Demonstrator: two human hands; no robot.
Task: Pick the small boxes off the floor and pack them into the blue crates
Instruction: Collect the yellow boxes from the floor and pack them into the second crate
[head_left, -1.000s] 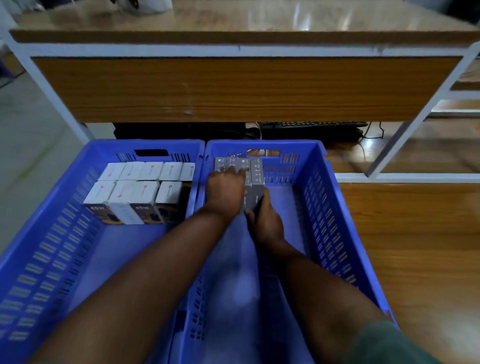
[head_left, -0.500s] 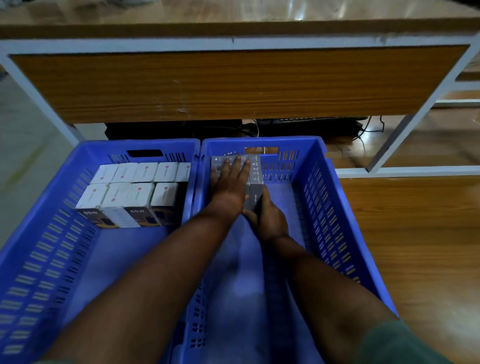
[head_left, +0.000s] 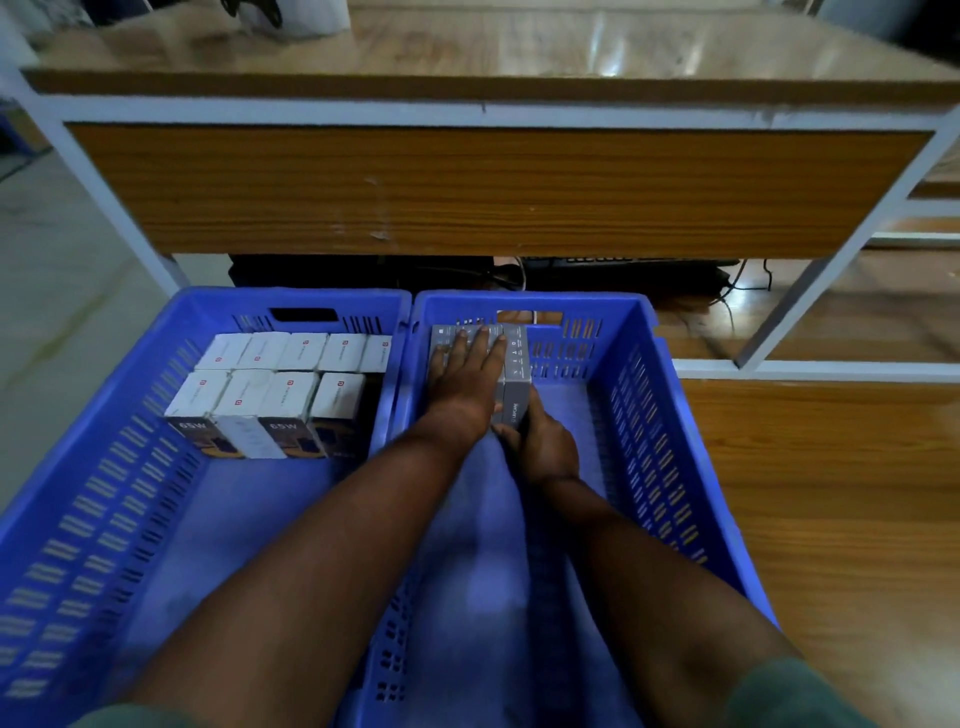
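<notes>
Your left hand (head_left: 465, 379) flat, fingers straight, pressing grey boxes (head_left: 517, 358) in right crate (head_left: 670, 415); right hand (head_left: 543, 447) pinching end box.

2 blue crates (head_left: 670, 415); white boxes (head_left: 291, 353) with red logos; grey boxes (head_left: 517, 364); wood-grain brown floor (head_left: 831, 493).

desk (head_left: 498, 187): wood, white frame | floor (head_left: 841, 499): glossy wood | light: dim, seemingly

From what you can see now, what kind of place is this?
Probably a stockroom or packing area: blue crates on the floor hold rows of white boxes and grey boxes, under a worktable.
</notes>
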